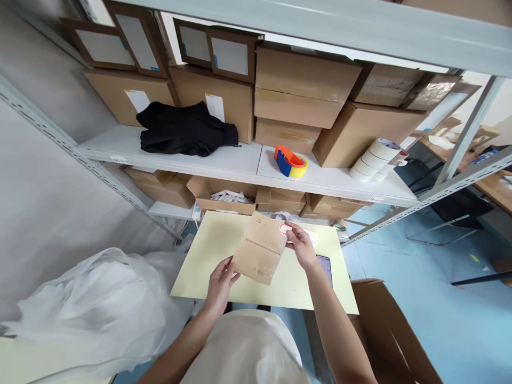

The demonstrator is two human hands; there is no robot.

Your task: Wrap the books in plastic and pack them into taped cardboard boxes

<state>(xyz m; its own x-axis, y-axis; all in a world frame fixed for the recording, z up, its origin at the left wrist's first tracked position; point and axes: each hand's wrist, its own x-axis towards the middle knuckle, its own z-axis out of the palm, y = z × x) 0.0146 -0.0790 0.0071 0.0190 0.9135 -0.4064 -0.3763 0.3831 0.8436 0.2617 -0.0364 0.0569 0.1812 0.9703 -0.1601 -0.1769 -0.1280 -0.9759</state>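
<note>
Presently left hand pinches brown envelope at its lower corner; right hand grips the upper edge, a small label under its fingertips; advisable to support it flat above the tabletop

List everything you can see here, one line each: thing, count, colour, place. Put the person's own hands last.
kraft envelope: 1, brown with printed text, held over the table
small sticker: 1, white and red, at the envelope's top corner
table: 1, pale yellow, below the shelf
phone: 1, dark, on the table by the right wrist
black garment: 1, black, on the shelf at left
tape dispenser: 1, orange, blue and yellow, mid shelf
tape rolls: a stack, white, shelf at right
cardboard boxes: many, brown, on the shelves
plastic bag: 1, white, lower left
left hand: 1, fingers on the envelope's lower corner
right hand: 1, fingers at the sticker
</note>
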